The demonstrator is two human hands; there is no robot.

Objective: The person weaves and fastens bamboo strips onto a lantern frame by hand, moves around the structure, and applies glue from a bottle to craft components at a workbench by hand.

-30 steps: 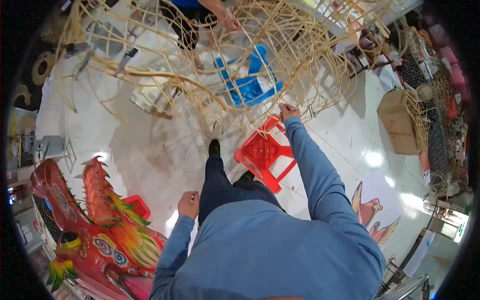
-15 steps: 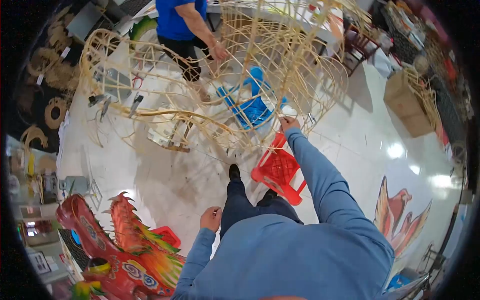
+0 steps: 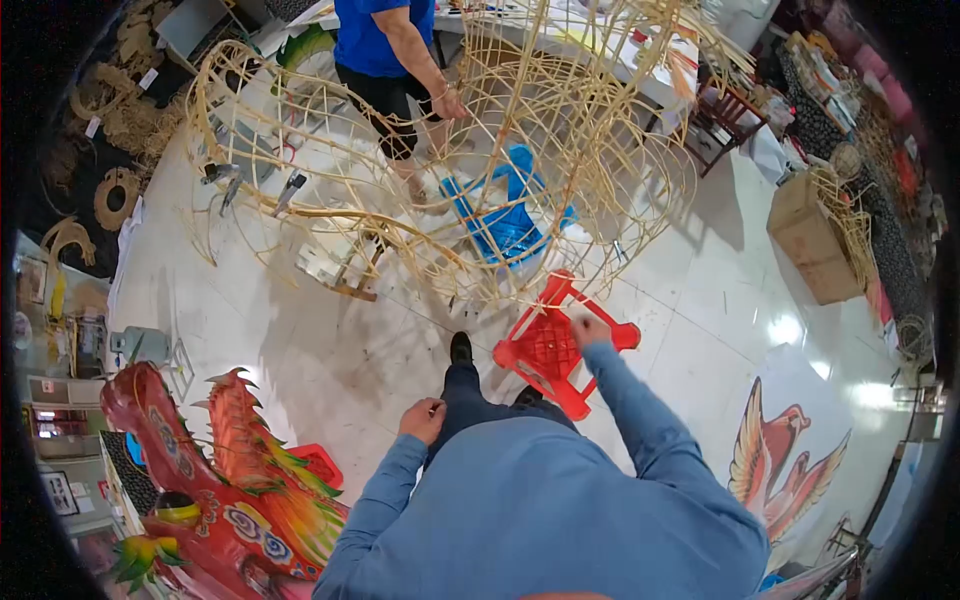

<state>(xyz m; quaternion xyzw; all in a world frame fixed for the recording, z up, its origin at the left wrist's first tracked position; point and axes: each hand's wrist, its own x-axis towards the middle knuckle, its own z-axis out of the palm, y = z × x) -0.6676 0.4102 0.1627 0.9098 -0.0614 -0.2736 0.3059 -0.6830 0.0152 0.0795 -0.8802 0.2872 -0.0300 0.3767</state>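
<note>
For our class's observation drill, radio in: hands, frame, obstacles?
Left hand curled, contents unclear. Right hand over red stool, apart from lattice frame. Stool might obstruct stepping forward.

Bright, fisheye-bent, black-cornered.
Glares off the floor [image 3: 785, 330] at right, throws soft shadows, blurs the right hand [image 3: 591, 334] slightly.

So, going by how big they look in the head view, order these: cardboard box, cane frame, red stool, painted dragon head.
1. Cane frame
2. Painted dragon head
3. Red stool and cardboard box: too alike to rank
</note>
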